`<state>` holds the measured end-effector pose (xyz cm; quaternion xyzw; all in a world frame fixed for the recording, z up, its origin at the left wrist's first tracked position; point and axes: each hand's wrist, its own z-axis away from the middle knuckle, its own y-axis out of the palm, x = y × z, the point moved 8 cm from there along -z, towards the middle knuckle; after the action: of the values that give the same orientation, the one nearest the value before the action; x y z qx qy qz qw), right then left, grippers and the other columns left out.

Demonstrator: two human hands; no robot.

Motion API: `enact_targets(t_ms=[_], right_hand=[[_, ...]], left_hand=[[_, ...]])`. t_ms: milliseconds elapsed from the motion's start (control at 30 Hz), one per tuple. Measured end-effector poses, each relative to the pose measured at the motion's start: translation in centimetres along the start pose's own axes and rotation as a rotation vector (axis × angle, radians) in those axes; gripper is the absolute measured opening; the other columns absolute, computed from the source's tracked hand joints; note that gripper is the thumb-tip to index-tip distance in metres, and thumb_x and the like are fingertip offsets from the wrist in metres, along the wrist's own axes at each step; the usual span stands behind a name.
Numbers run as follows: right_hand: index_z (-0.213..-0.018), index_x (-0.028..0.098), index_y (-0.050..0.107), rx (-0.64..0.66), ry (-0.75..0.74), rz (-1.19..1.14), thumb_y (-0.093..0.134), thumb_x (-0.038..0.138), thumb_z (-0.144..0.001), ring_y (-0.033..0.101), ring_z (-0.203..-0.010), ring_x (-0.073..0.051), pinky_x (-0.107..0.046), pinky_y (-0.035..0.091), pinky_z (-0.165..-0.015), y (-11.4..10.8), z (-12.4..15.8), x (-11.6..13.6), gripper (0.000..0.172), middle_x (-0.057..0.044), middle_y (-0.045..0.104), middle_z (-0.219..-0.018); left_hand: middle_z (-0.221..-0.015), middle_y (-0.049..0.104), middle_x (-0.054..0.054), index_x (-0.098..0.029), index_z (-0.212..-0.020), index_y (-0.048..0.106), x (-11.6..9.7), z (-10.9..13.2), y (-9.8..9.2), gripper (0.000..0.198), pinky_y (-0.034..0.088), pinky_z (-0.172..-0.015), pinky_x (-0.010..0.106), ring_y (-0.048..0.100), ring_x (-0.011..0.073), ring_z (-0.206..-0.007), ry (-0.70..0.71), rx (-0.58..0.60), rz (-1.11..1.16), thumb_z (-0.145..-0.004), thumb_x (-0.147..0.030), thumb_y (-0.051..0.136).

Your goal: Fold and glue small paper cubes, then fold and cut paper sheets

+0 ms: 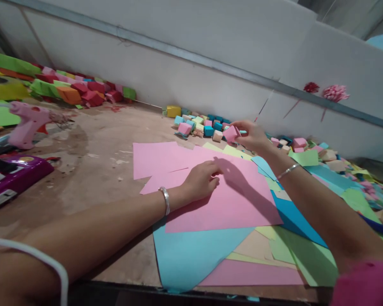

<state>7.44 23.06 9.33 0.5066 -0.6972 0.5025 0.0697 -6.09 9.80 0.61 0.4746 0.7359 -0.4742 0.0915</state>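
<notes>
My right hand [250,135] is closed on a small pink paper cube [232,134], pinched between thumb and fingers just over the row of paper cubes [208,130] along the wall. My left hand [201,180] rests on a large pink paper sheet [242,204]. Its fingers are loosely bent, with a gap between thumb and fingertips and nothing in them. Under the pink sheet lie a light blue sheet [194,250], a darker blue one [296,221] and several green, yellow and beige sheets. The right arm's shadow falls across the pink paper.
To the left are a pink glue gun [28,123] and a purple power strip [22,176]. Red, orange and green paper cubes [92,93] pile up behind them. More cubes and scraps [335,165] cover the right side. A white cable [41,259] crosses my left arm.
</notes>
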Motion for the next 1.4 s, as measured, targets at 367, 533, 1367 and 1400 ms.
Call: enact_targets(t_ms=[367, 533, 1367, 1400], right_hand=[[-0.094, 0.026, 0.076, 0.483, -0.281, 0.259, 0.059, -0.001, -0.059, 0.064, -0.099, -0.021, -0.030, 0.050, -0.088, 10.9, -8.9, -0.2, 0.047, 0.000, 0.072, -0.104], [-0.100, 0.027, 0.076, 0.582, -0.405, 0.281, 0.059, 0.001, -0.063, 0.063, -0.098, -0.022, -0.032, 0.048, -0.089, 13.9, -10.3, 0.8, 0.049, 0.000, 0.073, -0.105], [-0.104, 0.020, 0.060, 0.397, -0.056, -0.079, 0.075, 0.012, -0.062, 0.067, -0.090, -0.021, -0.031, 0.054, -0.077, 9.8, -12.1, 2.8, 0.046, -0.006, 0.071, -0.099], [-0.105, 0.019, 0.060, 0.382, -0.079, -0.066, 0.074, 0.014, -0.064, 0.067, -0.089, -0.021, -0.030, 0.054, -0.075, 10.9, -13.3, 3.8, 0.044, -0.006, 0.071, -0.098]], left_hand=[[-0.099, 0.068, 0.006, -0.016, -0.099, 0.066, -1.0, 0.6, 0.6, 0.022, 0.052, -0.077, 0.032, 0.064, 0.0202, -0.089, 0.083, 0.076, -0.082, -0.080, -0.006, 0.062], [-0.100, 0.068, 0.007, -0.015, -0.101, 0.066, -1.0, 0.7, 0.9, 0.024, 0.052, -0.078, 0.034, 0.064, 0.0208, -0.091, 0.073, 0.094, -0.095, -0.081, -0.005, 0.059], [-0.101, 0.068, 0.008, -0.015, -0.101, 0.066, -0.5, 0.8, 1.4, 0.022, 0.053, -0.078, 0.034, 0.065, 0.0214, -0.090, 0.046, 0.105, -0.063, -0.081, -0.008, 0.059], [-0.102, 0.068, 0.008, -0.015, -0.101, 0.066, -0.5, 0.9, 1.4, 0.023, 0.053, -0.078, 0.034, 0.064, 0.0214, -0.090, 0.047, 0.111, -0.072, -0.081, -0.008, 0.058]])
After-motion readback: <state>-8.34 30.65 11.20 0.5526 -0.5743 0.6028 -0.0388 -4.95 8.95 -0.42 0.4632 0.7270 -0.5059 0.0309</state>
